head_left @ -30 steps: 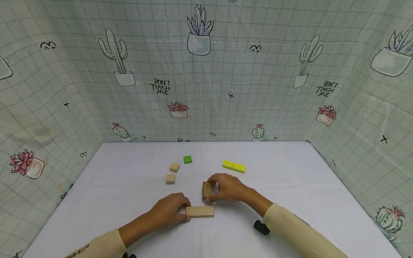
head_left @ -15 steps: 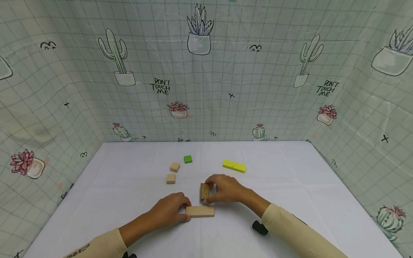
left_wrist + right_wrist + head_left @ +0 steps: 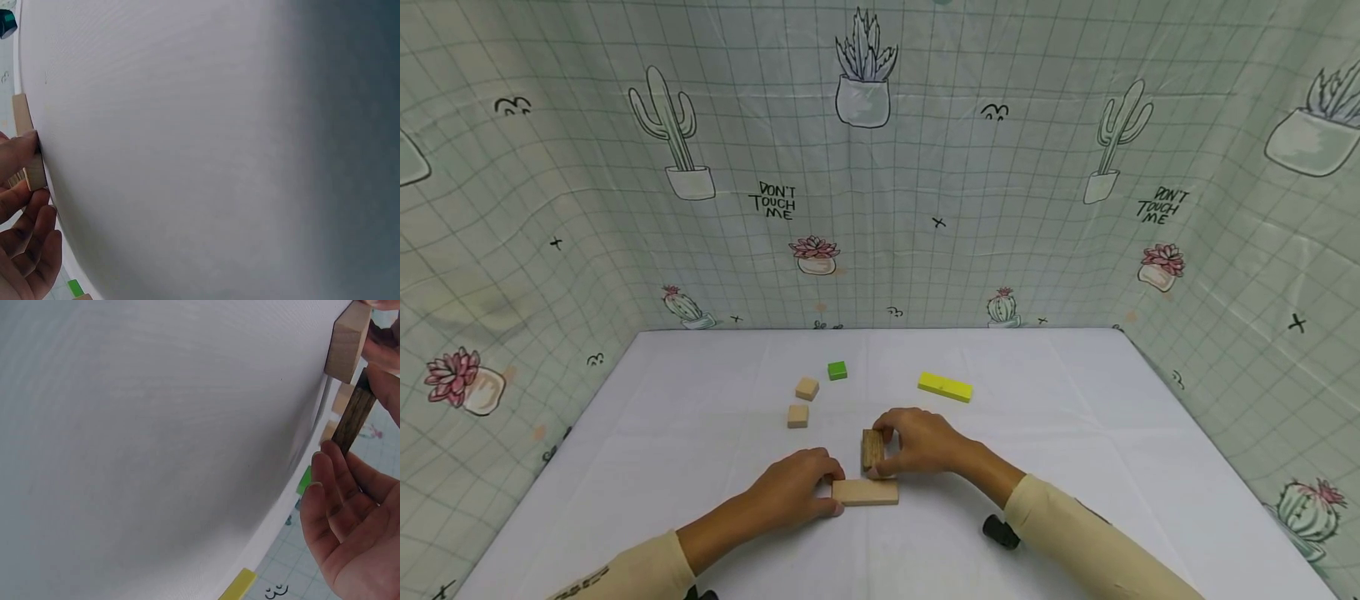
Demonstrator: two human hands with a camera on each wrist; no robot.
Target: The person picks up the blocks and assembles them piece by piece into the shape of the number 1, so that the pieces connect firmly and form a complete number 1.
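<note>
A pale wooden block [image 3: 865, 492], long and flat, lies crosswise on the white table. At its left end my left hand [image 3: 799, 487] grips it between thumb and fingers. Just beyond it, a shorter dark brown wooden block [image 3: 872, 450] points away from me, pinched end to end by my right hand [image 3: 922, 442]. Its near end is right at the pale block's far edge in the head view. In the right wrist view the dark block [image 3: 354, 419] spans thumb to fingertips, close to the pale block's end [image 3: 347, 350].
Two small pale wooden cubes [image 3: 798, 417] sit beyond my left hand, with a green block [image 3: 837, 371] behind them. A yellow bar [image 3: 945, 387] lies beyond my right hand. Patterned cloth walls [image 3: 880, 275] enclose the table [image 3: 1045, 367] at the back and sides.
My right hand has brought the dark block a little left and nearer to me, up to the pale block. My left hand and the pale block have stayed put.
</note>
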